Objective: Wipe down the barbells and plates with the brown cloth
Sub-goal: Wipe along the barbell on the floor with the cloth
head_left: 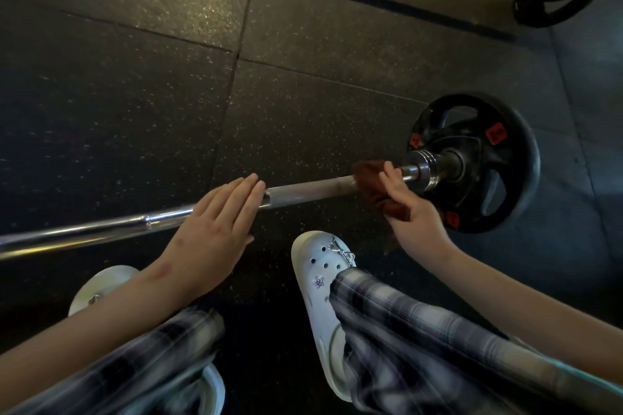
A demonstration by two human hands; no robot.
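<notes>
Right hand grips brown cloth around barbell; left hand flat.

The bar is shiny silver. The cloth on the bar is dark brown. The plate at the bar's end is black with small red tags. The floor under the bar is black with tiny pale specks. Near the bar, the shoes are white and the trousers have grey and black checks
</notes>
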